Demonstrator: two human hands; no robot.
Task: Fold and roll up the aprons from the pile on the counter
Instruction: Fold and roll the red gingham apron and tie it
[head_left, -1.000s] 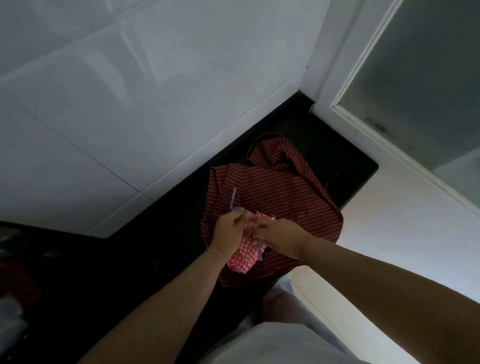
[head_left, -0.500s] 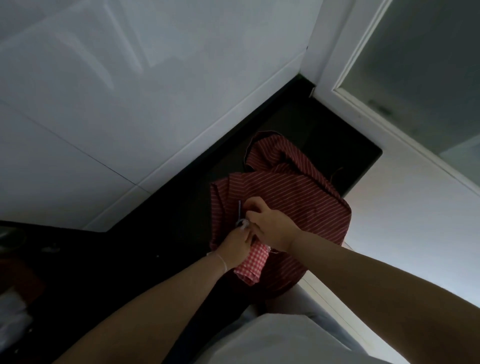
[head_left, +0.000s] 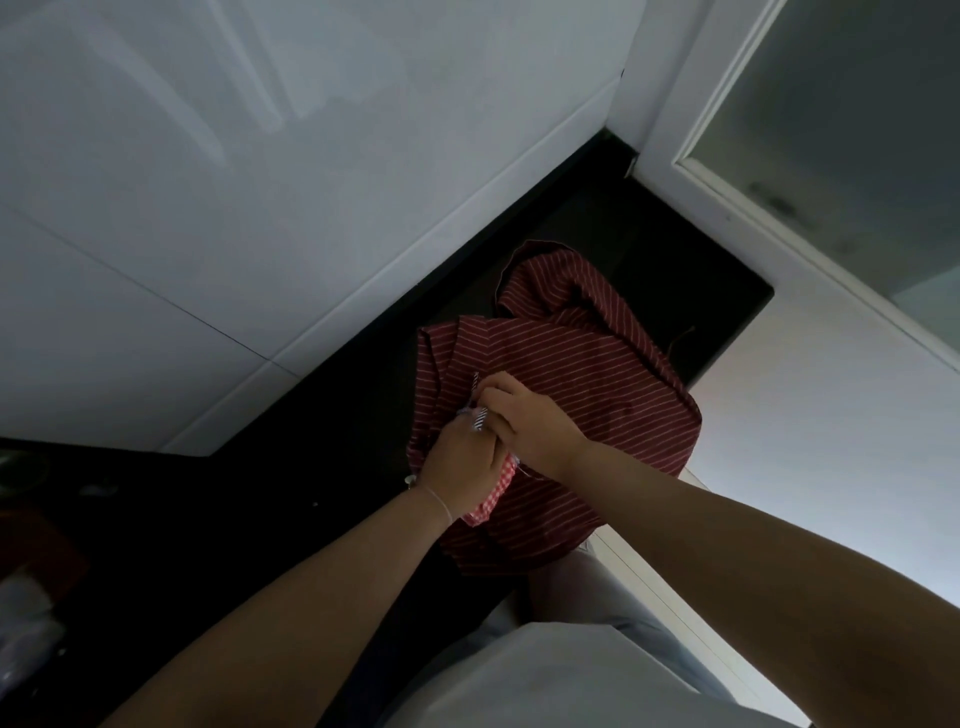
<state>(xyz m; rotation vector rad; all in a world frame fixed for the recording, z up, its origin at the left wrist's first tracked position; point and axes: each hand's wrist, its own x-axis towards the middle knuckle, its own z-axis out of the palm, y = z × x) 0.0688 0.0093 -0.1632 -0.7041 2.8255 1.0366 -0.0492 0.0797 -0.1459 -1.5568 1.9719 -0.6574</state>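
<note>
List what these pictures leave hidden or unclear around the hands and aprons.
Head view only:
- Checked apron: mostly covered by the left hand; how far it is rolled is unclear.
- Striped tie: its ends vanish between the left hand and right hand.
- Striped apron: crumpled, its number of layers unclear.
- Counter: its dim left end shows only blurred shapes.

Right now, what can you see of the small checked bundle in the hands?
The checked bundle is a small piece of red-and-white gingham cloth, apparently rolled or folded tight. The left hand grips it and hides most of it; one end sticks out below that hand. A blue-and-white striped strap shows at its top, where the right hand pinches. It sits over the striped red apron on the dark counter.
</note>
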